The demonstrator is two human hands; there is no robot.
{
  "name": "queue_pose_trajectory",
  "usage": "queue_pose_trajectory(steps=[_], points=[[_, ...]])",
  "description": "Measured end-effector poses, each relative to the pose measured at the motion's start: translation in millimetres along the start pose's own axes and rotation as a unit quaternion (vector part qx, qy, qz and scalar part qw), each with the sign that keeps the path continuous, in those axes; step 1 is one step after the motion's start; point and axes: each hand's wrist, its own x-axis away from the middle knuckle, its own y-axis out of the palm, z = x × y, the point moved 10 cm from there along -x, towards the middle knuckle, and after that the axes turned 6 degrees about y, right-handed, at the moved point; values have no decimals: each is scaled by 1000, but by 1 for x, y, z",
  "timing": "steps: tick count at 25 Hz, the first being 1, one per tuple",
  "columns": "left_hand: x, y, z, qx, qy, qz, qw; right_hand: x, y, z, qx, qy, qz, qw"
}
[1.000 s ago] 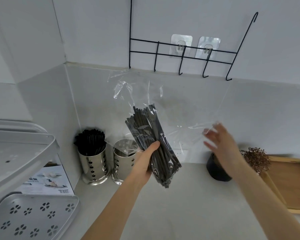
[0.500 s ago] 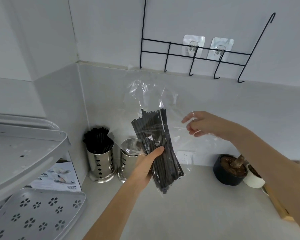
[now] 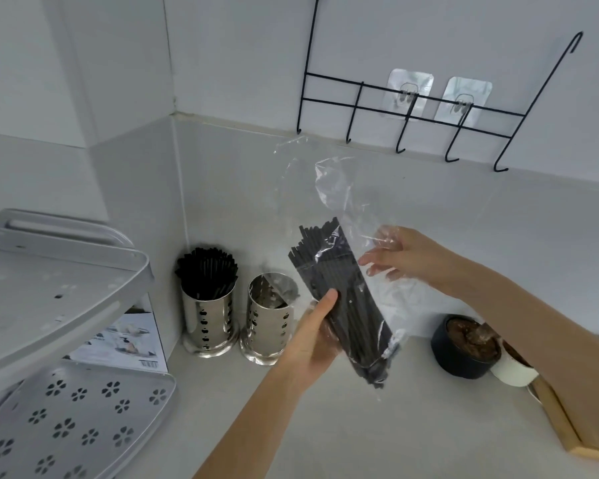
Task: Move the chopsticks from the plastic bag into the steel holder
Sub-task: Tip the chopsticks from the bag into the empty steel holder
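Right hand (image 3: 400,257) now lower, nearer the chopsticks (image 3: 339,299), against the plastic bag (image 3: 329,188).

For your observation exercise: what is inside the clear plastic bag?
A bundle of black chopsticks fills the plastic bag; its top is empty. The left hand covers part of the bundle, so a count is impossible.

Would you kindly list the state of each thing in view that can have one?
plastic bag: held up, chopsticks inside
chopsticks: bundled, tilted, in the bag
left hand: gripping the bundle through the bag
right hand: fingers spread against the bag's plastic
left steel holder: upright, full of black chopsticks
right steel holder: upright, no chopsticks showing inside
black wire rack: hooks bare
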Motion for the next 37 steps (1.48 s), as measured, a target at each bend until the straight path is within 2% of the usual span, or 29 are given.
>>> queue_pose_trajectory(steps=[5,10,15,19,23,28,32,37], points=[[1,15,-9,40,11,-32,999,0,-3,-7,100,1,-13,995],[-9,1,-16,139,28,12,990,-18,0,-10,152,23,-1,988],[-13,-8,-20,192,25,39,980,-40,16,-11,166,24,8,986],[-14,-8,-21,202,15,61,977,-54,6,-16,225,16,66,972],[-10,-5,-31,221,-10,94,971,-60,4,-26,285,13,61,956],[-13,-1,-22,250,9,97,963,-68,0,-39,331,5,48,943],[-16,3,-19,267,14,92,959,-70,0,-55,345,7,33,938],[-21,4,-14,284,21,96,954,-74,-2,-66,358,2,56,932]])
